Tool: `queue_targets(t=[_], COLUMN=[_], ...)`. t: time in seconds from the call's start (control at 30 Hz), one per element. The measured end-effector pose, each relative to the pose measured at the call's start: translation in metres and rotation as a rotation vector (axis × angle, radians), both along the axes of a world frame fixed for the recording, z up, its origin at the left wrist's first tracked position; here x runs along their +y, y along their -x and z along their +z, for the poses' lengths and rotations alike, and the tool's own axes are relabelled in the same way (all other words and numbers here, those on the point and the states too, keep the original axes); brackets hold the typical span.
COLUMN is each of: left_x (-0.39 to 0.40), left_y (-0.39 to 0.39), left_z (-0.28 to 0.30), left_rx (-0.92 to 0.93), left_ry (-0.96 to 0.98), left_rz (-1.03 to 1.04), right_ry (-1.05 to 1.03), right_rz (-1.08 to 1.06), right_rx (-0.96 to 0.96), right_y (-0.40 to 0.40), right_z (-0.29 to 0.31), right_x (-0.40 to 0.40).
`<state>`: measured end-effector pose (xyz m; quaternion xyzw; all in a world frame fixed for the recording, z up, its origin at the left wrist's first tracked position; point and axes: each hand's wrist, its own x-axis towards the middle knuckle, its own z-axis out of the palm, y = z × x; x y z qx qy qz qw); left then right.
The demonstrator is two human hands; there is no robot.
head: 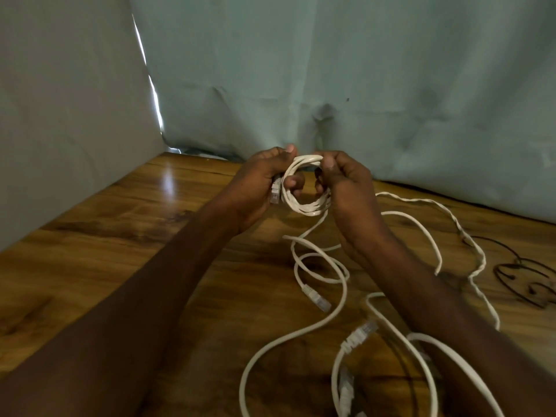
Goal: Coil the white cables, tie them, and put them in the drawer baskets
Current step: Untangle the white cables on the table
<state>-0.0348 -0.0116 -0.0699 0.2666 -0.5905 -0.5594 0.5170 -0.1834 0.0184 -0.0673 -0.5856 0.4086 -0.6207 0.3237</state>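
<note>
Gripping white cable coil [304,188] between both hands, fingers [296,183] threaded through loop

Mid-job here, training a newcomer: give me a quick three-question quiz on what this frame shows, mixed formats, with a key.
1. True or false: both the left hand and the right hand grip the white coil.
2. The loose plug lies: A) in a basket, B) on the wooden table, C) in the left hand.
3. What colour are the thin ties at far right?

Key: 1 true; 2 B; 3 black.
</note>
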Motion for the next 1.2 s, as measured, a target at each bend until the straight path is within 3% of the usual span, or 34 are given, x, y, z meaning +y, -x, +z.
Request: queue_targets(t=[0.13, 0.33, 0.5, 0.8, 1.0, 1.2], left_x=[0.003, 0.009, 0.008, 0.005, 0.012, 0.012], left_y=[0.006, 0.019, 0.019, 0.031, 0.030, 0.038], left_z=[-0.004, -0.003, -0.004, -0.008, -0.002, -0.005], left_rx=[-0.198, 0.143, 0.238, 0.115, 0.071, 0.225], left_ry=[0.050, -0.130, -0.236, -0.133, -0.011, -0.087], left_rz=[0.079, -0.208, -0.304, -0.192, -0.227, -0.181], right_ry=[0.105, 0.265, 0.461, 0.558, 0.579, 0.560], right_rz=[-0.100, -0.184, -0.317, -0.372, -0.348, -0.359], right_rx=[0.123, 0.352, 0.628, 0.702, 0.617, 0.635], right_y=[0.010, 0.012, 0.020, 0.031, 0.029, 0.029], right_z=[-0.004, -0.013, -0.015, -0.017, -0.007, -0.009], right_x=[-0.008, -0.005, -0.015, -0.010, 0.002, -0.006])
